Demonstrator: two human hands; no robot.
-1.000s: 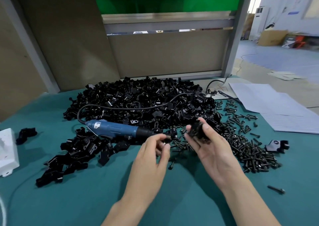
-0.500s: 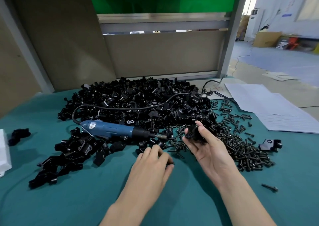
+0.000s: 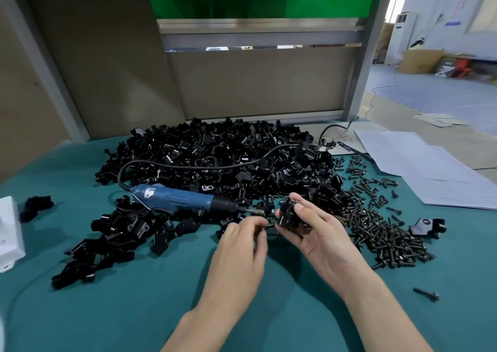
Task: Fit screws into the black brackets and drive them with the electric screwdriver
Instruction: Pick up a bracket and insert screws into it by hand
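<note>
My right hand [image 3: 317,233] holds a black bracket [image 3: 289,215] between thumb and fingers, just above the green mat. My left hand [image 3: 242,246] is beside it with fingertips pinched on a small dark screw [image 3: 269,225] that points at the bracket. The blue electric screwdriver [image 3: 174,198] lies on its side on the brackets, tip toward my hands, nobody holding it. A large heap of black brackets [image 3: 215,158] fills the middle of the table. A pile of black screws [image 3: 376,228] lies to the right of my right hand.
A smaller group of brackets [image 3: 113,238] lies at the left front. A white block [image 3: 9,233] sits at the left edge. White paper sheets [image 3: 430,168] lie at the far right. One bracket [image 3: 427,226] and one loose screw [image 3: 426,294] lie apart on the right.
My left hand dipped to the mat near the loose screws, then rose again toward the bracket with its fingertips pinched. My right hand kept the bracket and barely shifted.
</note>
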